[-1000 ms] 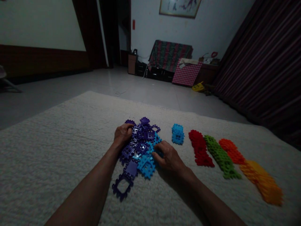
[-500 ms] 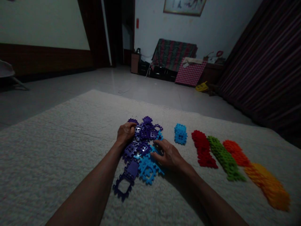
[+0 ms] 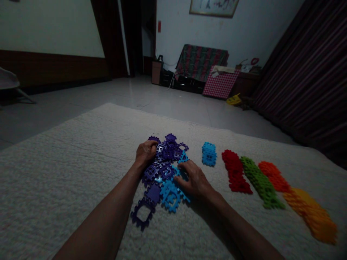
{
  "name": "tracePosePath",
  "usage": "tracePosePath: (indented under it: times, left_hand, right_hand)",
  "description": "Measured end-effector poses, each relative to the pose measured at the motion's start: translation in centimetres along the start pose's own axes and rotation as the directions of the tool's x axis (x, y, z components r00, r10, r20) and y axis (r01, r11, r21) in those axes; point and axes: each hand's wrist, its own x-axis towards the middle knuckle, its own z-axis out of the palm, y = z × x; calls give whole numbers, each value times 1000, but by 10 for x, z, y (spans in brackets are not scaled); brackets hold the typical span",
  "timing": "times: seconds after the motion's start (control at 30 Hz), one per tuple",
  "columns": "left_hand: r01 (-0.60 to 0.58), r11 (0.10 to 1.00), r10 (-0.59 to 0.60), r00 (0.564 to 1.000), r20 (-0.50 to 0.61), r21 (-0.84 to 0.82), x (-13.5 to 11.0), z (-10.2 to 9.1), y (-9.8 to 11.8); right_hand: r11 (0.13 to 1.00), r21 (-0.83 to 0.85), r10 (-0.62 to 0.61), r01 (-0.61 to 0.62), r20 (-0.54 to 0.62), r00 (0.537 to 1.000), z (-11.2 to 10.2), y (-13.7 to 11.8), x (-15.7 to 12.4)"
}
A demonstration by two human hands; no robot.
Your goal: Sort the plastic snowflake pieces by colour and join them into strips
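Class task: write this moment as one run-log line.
left hand: on purple tiles | right hand: on blue tiles | surface: white rug

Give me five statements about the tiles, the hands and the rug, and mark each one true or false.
1. Both hands rest on the mixed pile of purple and blue tiles. True: the left hand is on its far purple side, the right hand on its blue side.
2. The small blue stack lies between the pile and the red row. True.
3. The green row lies to the left of the red row. False: it lies to its right, before the orange row.
4. The tiles lie on bare floor. False: they lie on a pale rug.
5. The right hand holds a red tile. False: it touches blue tiles.
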Motion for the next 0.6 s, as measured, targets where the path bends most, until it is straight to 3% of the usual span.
tracePosePath:
  times: [0.27,0.6]
  left_hand:
    - [4,1000,-4,1000,6,-7,1,1,-1]
    - [8,1000,-8,1000,9,8,1,-1,1]
  right_hand:
    - [999,-49,-20,24,71,997,-1,-1,0]
    - [997,-28,-68,67,-25,997,1,-3,-4]
